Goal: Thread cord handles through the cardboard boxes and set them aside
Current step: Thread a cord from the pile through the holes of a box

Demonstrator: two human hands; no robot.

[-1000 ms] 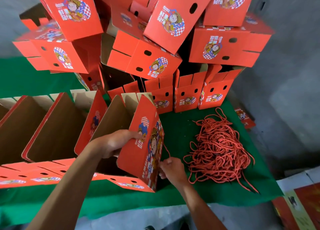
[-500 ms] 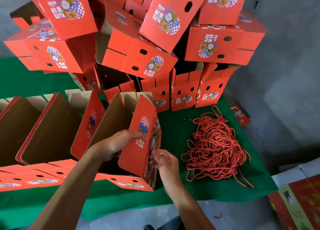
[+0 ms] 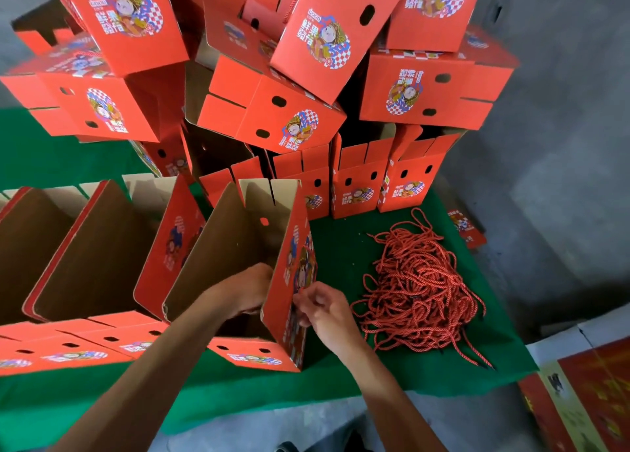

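The right hand has risen from the table edge to the open box's printed side.

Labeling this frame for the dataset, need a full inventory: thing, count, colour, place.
open box: one, red outside and brown inside, front centre, being worked.
open boxes in a row: at least two more, red and brown, left.
stacked boxes: many, red with cartoon print, piled at the back.
cord pile: one tangle, red, right of the worked box.
table cloth: one, green.
printed carton: one, partly seen, bottom right.
left hand: inside the box, on its right wall.
right hand: fingers at that wall's outside.
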